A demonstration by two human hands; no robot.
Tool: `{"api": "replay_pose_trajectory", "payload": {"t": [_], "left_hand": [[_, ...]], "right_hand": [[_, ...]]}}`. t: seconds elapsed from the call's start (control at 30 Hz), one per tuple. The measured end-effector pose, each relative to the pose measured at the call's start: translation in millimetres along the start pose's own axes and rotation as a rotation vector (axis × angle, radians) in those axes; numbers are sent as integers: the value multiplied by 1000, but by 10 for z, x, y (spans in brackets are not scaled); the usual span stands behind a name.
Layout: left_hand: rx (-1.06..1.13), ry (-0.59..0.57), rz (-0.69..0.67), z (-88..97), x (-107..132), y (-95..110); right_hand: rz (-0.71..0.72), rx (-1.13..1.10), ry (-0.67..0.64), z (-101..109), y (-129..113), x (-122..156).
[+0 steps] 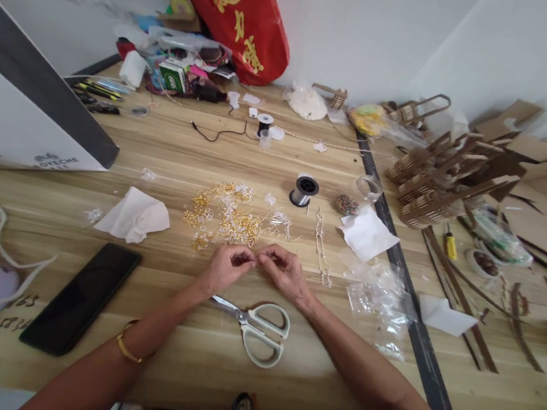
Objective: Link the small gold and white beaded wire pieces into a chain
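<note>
My left hand (231, 267) and my right hand (282, 272) meet fingertip to fingertip over the table, each in a pinch. Whatever lies between the fingers is too small to make out. Just beyond them spreads a pile of gold and silver jewelry findings (240, 227), with thin silver pins (280, 221) at its right side. A beaded chain (318, 244) lies stretched out to the right of my right hand. Scissors with pale handles (264, 331) rest below both hands, blades pointing left.
A black phone (80, 297) and a crumpled white cloth (134, 215) lie to the left. Behind the pile stands a wire spool (303, 190). To the right are a clear jar (367, 189), white paper (368, 233), plastic bags (382, 300) and small woven baskets (432, 185).
</note>
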State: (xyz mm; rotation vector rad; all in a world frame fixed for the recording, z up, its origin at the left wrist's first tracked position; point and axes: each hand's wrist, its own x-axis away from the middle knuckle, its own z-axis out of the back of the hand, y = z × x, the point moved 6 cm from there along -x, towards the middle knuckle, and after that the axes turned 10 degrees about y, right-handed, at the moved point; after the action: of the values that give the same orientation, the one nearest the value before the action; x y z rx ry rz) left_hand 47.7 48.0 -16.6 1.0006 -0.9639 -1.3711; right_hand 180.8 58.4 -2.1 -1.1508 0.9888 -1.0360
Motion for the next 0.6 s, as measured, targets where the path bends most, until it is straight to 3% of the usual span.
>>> {"api": "replay_pose_trajectory", "payload": {"t": [0.2,0.33,0.43,0.6], "left_hand": [[21,-25,1,-8,-3,8],[1,-16,-3,0,-4,8],[-2,-10,-5,10,-3,4],[-24,-15,-22,19,-5,0]], "right_hand": [[28,-2,48,188,-192,-59],[118,165,35,330,-302,-124],[259,459,-53,413,-405,-143],[449,918,-377,457,-413,-34]]}}
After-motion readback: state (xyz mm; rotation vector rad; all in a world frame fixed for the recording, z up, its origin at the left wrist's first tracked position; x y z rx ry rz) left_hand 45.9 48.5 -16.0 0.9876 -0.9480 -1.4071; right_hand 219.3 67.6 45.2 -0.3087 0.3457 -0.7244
